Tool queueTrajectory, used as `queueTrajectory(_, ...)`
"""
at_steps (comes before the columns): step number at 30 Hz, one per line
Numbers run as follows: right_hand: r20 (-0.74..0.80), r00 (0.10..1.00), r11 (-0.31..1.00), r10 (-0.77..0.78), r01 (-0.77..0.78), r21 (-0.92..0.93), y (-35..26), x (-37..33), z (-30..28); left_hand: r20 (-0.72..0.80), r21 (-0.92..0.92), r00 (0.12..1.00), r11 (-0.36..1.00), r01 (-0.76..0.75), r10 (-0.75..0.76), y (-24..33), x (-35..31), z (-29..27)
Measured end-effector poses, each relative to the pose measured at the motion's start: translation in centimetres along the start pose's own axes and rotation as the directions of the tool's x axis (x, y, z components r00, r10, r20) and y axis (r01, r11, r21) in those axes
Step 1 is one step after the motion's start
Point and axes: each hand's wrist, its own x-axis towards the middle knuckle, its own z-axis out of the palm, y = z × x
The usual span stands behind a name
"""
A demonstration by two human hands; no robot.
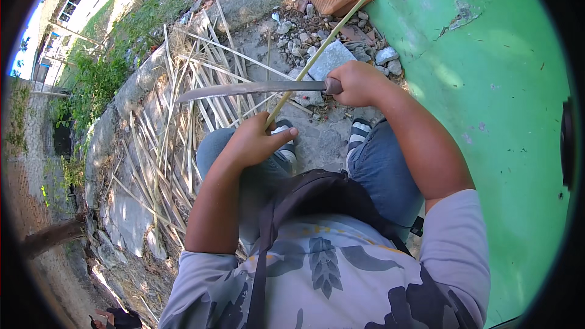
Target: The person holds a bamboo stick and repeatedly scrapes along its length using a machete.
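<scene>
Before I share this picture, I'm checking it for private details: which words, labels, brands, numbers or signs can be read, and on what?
No text can be read.
Long knife in the right hand: no lettering visible.
Pale strip in the left hand: none visible.
Shirt: small yellow marks, too unclear to read.
Background, upper left: too small to tell.

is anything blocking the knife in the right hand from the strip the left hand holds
Nothing visible: the knife in the right hand crosses the strip in the picture, just above the left hand; whether blade touches strip is unclear.
</scene>
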Motion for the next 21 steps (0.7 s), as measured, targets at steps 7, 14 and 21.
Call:
queueTrajectory(7, -0.153, 0.983, 0.985, 0.099, -0.075, 0.158, 1.8, 0.0, 0.4, 0.024, -0.014, 1.000, 1.000, 0.017, -0.016, -0.2, 0.9, -0.3)
queueTrajectory(14, -0.017, 0.999, 0.998, -0.030, 0.029, -0.060, 0.5, -0.4, -0.2, 0.002, 0.036, 0.999, 0.998, -0.044, 0.044, -0.2, 0.6, -0.2)
queueTrajectory(21, -0.074, 0.997, 0.995, -0.016, 0.024, 0.097, 0.5, -0.4, 1.2, 0.020, -0.042, 1.000, 0.999, -0.006, 0.007, -0.6, 0.8, -0.7)
